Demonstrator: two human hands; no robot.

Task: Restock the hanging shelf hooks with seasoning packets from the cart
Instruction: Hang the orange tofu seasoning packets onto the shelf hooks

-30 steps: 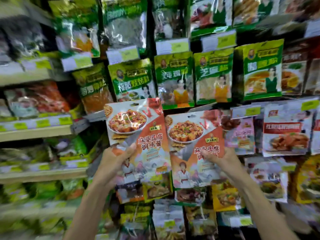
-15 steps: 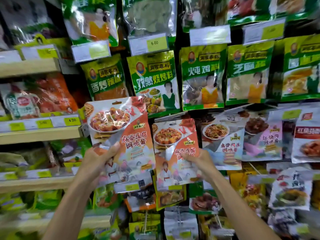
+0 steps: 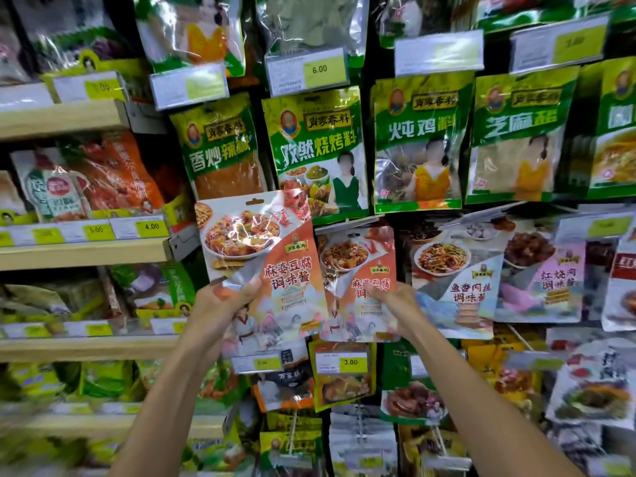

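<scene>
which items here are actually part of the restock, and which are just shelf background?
Job:
- left hand gripping a mapo tofu packet
- right hand gripping a second mapo tofu packet

Background:
- green spice bags hanging above
- 6.00 price tag
- wooden shelf at left

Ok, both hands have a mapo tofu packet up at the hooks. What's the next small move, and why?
Probably seat the right hand's mapo tofu sauce packet first. It sits level with the hanging row, beside the yuxiang pork sauce packet, hang hole uppermost. I cannot tell whether it is on a hook yet. The left hand holds the second mapo tofu packet nearer the camera.
</scene>
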